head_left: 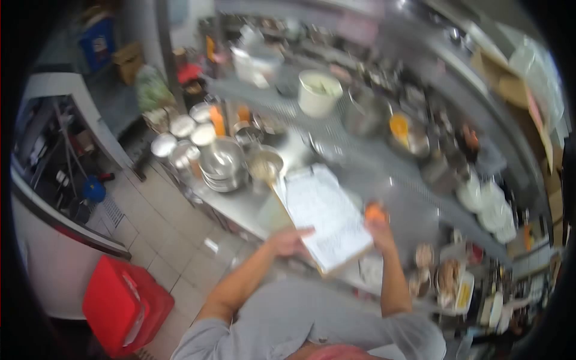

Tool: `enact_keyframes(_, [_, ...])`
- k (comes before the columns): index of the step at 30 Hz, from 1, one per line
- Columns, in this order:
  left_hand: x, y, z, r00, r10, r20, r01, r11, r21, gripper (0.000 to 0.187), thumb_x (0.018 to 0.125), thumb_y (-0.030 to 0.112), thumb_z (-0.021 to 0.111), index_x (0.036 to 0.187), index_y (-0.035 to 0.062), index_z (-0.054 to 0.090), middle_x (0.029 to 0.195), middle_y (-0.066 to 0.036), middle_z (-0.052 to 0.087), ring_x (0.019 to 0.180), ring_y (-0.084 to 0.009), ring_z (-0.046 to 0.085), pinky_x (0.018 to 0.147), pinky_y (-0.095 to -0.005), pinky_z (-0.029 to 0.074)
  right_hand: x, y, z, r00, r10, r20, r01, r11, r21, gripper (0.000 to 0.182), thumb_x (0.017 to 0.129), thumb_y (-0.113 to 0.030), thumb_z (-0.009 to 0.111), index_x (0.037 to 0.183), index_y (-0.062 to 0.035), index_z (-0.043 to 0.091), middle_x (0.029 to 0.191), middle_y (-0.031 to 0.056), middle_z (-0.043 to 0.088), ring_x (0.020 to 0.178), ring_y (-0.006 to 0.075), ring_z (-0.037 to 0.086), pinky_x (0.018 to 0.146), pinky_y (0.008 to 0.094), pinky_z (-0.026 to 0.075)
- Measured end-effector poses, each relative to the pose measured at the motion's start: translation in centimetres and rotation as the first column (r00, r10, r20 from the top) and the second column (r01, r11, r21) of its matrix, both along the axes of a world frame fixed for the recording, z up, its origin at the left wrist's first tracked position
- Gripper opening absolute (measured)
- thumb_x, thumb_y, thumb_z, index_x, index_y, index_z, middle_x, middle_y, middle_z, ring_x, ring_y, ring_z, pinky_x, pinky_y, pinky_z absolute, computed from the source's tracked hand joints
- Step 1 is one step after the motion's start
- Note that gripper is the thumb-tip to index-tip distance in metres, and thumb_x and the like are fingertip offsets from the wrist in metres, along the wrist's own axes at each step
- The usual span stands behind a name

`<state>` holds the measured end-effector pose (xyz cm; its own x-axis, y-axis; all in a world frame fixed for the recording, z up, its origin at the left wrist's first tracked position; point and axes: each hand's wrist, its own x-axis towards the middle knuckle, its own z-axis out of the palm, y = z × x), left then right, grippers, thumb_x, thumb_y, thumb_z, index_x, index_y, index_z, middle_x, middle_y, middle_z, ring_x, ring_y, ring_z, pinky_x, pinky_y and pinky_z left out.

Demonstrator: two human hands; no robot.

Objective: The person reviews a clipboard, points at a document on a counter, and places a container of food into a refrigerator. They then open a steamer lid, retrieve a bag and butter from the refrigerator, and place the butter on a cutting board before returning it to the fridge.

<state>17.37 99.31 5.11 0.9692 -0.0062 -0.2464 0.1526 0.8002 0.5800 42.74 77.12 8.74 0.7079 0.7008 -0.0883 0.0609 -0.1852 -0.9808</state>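
Observation:
A clipboard (279, 196) with white written sheets (324, 207) on it is tilted in front of me, over the edge of the steel counter. My left hand (291, 241) grips its left edge, with the thumb lying on top of the paper. On the opposite edge, my right hand (379, 233) is closed around the board near its lower corner. A small orange object (376, 212) shows right at the fingers of my right hand, blurred; I cannot tell whether that hand holds it too.
Stacked steel bowls (222, 165) and several white-filled tubs (183, 125) crowd the counter's left end. A white bucket (320, 93) and a steel pot (366, 111) stand farther back. At lower left, a red bin (123, 306) occupies the tiled floor (174, 252). Food containers (453, 285) sit at right.

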Motion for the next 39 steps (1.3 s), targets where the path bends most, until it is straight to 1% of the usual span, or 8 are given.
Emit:
enact_keyframes(1, [-0.2,0.0,0.5,1.0,-0.027,0.006,0.027,0.999,0.038,0.054,0.096,0.031,0.062,0.139,0.0018,0.046,0.125,-0.017,0.063,0.107,-0.0314,0.066,0.074,-0.0473,0.06,2.5,-0.7,-1.9,0.893,0.154,0.422,-0.072,0.976,-0.205,0.024,0.093,-0.027,0.064,0.095,-0.0031,0.066,0.088,0.0049,0.065,0.088,0.0129,0.061,0.076,0.0285,0.049])
enact_keyframes(2, [-0.4,-0.1,0.8,0.999,-0.033,0.032,0.03,0.997,0.077,0.053,0.096,0.031,0.062,0.138,0.0013,0.047,0.123,-0.017,0.064,0.105,-0.0301,0.067,0.073,-0.0459,0.061,5.0,-1.5,-3.9,0.595,0.271,0.757,0.024,0.935,-0.353,0.04,0.095,-0.036,0.06,0.097,0.0028,0.066,0.09,0.0121,0.07,0.092,0.0168,0.067,0.08,0.0296,0.05])
enact_keyframes(7, [-0.2,-0.7,1.6,0.996,-0.058,0.067,0.048,0.99,0.136,0.052,0.096,0.038,0.06,0.133,0.0028,0.051,0.115,-0.015,0.067,0.091,-0.0232,0.07,0.064,-0.0354,0.058,-8.2,5.0,15.7,0.69,0.159,0.706,-0.049,0.984,-0.173,0.023,0.087,-0.017,0.069,0.101,0.0011,0.069,0.083,0.0152,0.07,0.073,0.0175,0.069,0.065,0.0311,0.053])
enact_keyframes(12, [1.3,-1.7,2.9,0.992,-0.113,0.058,0.09,0.948,0.305,0.051,0.096,0.044,0.058,0.128,0.0045,0.055,0.104,-0.012,0.07,0.075,-0.0151,0.068,0.052,-0.026,0.048,-14.4,21.2,23.3,0.419,0.121,0.9,-0.374,0.926,0.049,0.012,0.086,-0.013,0.069,0.09,-0.0018,0.07,0.072,0.0111,0.068,0.06,0.0194,0.065,0.057,0.0303,0.05])
enact_keyframes(14, [0.9,-2.5,4.6,0.989,-0.129,0.068,0.099,0.935,0.34,0.048,0.096,0.043,0.059,0.124,0.004,0.057,0.096,-0.01,0.07,0.066,-0.0135,0.065,0.048,-0.0251,0.045,-16.0,29.8,25.4,0.185,0.098,0.978,-0.416,0.909,-0.012,0.012,0.086,-0.017,0.066,0.089,-0.0057,0.068,0.076,0.0154,0.068,0.067,0.0351,0.066,0.061,0.0415,0.051])
enact_keyframes(18, [1.8,-4.2,3.0,0.971,-0.185,0.152,0.121,0.927,0.354,0.046,0.095,0.044,0.06,0.116,0.0022,0.062,0.085,-0.008,0.069,0.052,-0.0125,0.058,0.042,-0.0236,0.04,-18.3,46.7,30.3,-0.009,0.047,0.999,-0.154,0.987,-0.048,0.027,0.086,-0.032,0.065,0.097,-0.0082,0.069,0.09,0.0187,0.07,0.086,0.0371,0.068,0.077,0.0486,0.055])
enact_keyframes(28, [-4.3,-2.2,0.8,0.966,-0.194,0.171,0.125,0.929,0.348,0.049,0.093,0.042,0.063,0.119,0.0007,0.06,0.081,-0.007,0.066,0.052,-0.0091,0.056,0.038,-0.0212,0.038,-22.4,62.3,37.3,0.142,0.454,0.88,0.127,0.873,-0.471,0.028,0.082,-0.012,0.058,0.105,-0.0031,0.072,0.113,0.0214,0.068,0.106,0.0352,0.067,0.087,0.0431,0.054])
enact_keyframes(39, [-5.6,-1.2,1.5,0.96,-0.223,0.169,0.158,0.931,0.33,0.048,0.093,0.043,0.062,0.119,0.002,0.061,0.084,-0.007,0.067,0.054,-0.0101,0.058,0.038,-0.0226,0.039,-23.3,64.4,36.6,0.138,0.354,0.925,0.224,0.899,-0.377,0.033,0.08,-0.009,0.061,0.11,-0.0051,0.071,0.118,0.0182,0.068,0.111,0.0335,0.065,0.091,0.0418,0.053])
